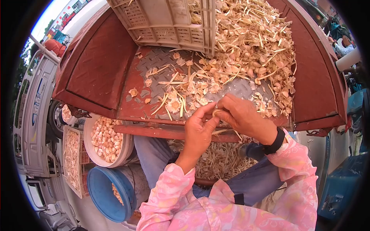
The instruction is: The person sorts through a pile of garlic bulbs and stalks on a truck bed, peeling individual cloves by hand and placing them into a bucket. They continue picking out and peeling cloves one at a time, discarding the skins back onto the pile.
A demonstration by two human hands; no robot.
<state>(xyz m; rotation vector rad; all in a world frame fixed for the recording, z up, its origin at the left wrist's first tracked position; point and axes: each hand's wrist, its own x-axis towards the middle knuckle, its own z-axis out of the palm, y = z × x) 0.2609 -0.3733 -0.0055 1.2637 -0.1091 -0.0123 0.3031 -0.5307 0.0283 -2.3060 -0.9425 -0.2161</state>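
Observation:
My left hand [200, 129] and my right hand [241, 116] meet over the front edge of the red metal bed [154, 121]. Between their pinched fingertips is a small pale garlic clove [216, 112], partly covered by the fingers. Just beyond the hands, garlic skins and dry stalks [174, 104] lie scattered on the worn metal floor. A large heap of garlic pieces and husks [254, 46] rises behind, towards the back right. The dark band on my right wrist shows below the sleeve.
A tilted plastic crate [165, 27] stands at the back. At left are a white bucket of peeled cloves [106, 140], a blue bucket [104, 192] and a crate of garlic [73, 161]. Husks [223, 158] lie between my legs. People are in the far background.

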